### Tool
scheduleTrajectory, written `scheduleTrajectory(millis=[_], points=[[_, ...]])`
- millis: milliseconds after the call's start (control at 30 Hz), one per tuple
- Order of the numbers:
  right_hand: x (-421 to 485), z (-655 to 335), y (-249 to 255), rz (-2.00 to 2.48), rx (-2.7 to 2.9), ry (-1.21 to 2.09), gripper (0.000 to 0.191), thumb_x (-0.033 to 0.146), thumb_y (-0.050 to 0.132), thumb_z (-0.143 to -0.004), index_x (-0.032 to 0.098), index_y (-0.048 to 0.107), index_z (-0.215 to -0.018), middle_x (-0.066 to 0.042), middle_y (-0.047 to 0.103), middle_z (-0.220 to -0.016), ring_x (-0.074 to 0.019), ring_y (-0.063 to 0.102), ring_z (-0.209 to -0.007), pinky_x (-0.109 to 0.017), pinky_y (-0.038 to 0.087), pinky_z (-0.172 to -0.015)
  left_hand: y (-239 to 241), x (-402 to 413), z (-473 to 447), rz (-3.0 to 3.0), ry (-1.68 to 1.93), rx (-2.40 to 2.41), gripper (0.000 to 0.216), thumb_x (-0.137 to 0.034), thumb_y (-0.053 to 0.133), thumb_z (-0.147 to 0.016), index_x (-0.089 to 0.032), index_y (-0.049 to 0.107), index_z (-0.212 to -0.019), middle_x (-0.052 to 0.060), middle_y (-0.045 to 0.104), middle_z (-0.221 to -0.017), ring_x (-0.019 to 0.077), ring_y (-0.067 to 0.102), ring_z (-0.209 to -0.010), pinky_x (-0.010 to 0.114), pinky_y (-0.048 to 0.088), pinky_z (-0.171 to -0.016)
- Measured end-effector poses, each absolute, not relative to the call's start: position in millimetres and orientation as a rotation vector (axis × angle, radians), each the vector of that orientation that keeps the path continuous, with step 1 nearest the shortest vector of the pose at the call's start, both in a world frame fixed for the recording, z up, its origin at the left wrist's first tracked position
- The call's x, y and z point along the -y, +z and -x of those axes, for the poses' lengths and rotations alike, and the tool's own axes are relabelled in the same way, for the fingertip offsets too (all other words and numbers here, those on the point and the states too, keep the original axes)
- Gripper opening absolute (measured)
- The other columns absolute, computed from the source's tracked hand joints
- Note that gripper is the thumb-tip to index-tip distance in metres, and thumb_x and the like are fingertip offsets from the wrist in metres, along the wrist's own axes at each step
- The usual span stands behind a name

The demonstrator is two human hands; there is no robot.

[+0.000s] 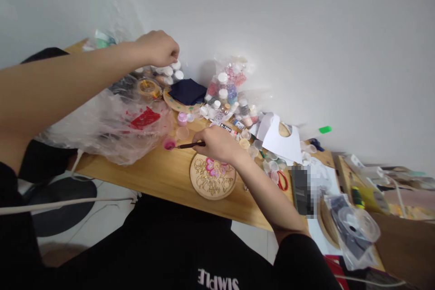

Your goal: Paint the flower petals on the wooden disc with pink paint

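Observation:
My right hand (pixel 215 142) is closed around a dark-handled brush (pixel 191 145). The brush points left, its tip at a small pot of deep pink paint (pixel 169 143); whether it is dipped in, I cannot tell. Just below that hand lies a round wooden plaque (pixel 212 189) with a gold-outlined flower design, its upper petals pink and lilac. Farther back, my left hand (pixel 159 49) is raised with curled fingers over several white-capped bottles (pixel 167 71). Anything inside those fingers is hidden. A pot of lighter pink paint (pixel 182 119) stands near an empty clear cup (pixel 182 133).
A crumpled plastic bag (pixel 118 140) covers the table's left part. Behind are a roll of tape (pixel 148 88), dark folded cloth (pixel 188 91) and bagged bead bottles (pixel 223 95). To the right lie red-handled scissors (pixel 282 181), white paper (pixel 278 140) and small cups. A pale cable (pixel 68 204) crosses lower left.

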State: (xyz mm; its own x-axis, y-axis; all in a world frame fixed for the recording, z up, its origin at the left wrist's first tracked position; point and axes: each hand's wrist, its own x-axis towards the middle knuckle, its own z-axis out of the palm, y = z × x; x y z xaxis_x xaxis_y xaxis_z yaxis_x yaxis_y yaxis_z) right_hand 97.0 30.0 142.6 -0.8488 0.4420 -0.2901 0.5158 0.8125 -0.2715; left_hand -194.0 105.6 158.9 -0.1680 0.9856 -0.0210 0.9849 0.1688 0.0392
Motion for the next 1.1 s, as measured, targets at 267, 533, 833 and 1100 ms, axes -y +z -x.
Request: scheduleTrajectory(millis=[267,533,833,1100], points=[[-39,-104,155,-0.775,-2.781,-0.469,0.021,0.011,0.067,-0.091,0.022,0.086,-0.091,-0.006,0.080,-0.086,-0.0191,0.064,-0.075,-0.032,0.029,-0.062,165,-102,187,-1.949,0.002,-2.392,0.041,-0.033,0.052,-0.102,-0.012,0.074,-0.130,0.011,0.074,-0.130,0.0322,0.061,-0.137,0.042,0.044,-0.115],[-36,-112,147,-0.859,-2.797,-0.617,0.021,0.014,0.063,-0.094,0.018,0.083,-0.097,-0.007,0.079,-0.087,-0.0176,0.062,-0.076,-0.030,0.033,-0.066,169,-100,181,-2.003,-0.075,-2.393,0.044,-0.031,0.051,-0.101,-0.008,0.074,-0.131,0.016,0.073,-0.136,0.0365,0.062,-0.136,0.046,0.048,-0.114],[-33,-116,122,-1.020,-2.757,-1.150,0.010,0.011,0.071,-0.087,0.016,0.080,-0.089,-0.003,0.080,-0.085,-0.0135,0.068,-0.076,-0.025,0.043,-0.068,163,-103,188,-2.084,-0.028,-2.386,0.039,-0.031,0.054,-0.101,-0.009,0.077,-0.123,0.012,0.077,-0.126,0.0313,0.065,-0.131,0.042,0.050,-0.114],[-54,-111,86,-1.044,-2.504,-1.913,0.006,0.013,0.075,-0.081,0.017,0.075,-0.086,-0.003,0.081,-0.089,-0.0147,0.074,-0.081,-0.029,0.058,-0.079,172,-97,177,-2.061,-0.161,-2.413,0.037,-0.029,0.054,-0.104,-0.006,0.076,-0.124,0.018,0.074,-0.134,0.0388,0.065,-0.135,0.049,0.053,-0.114]])
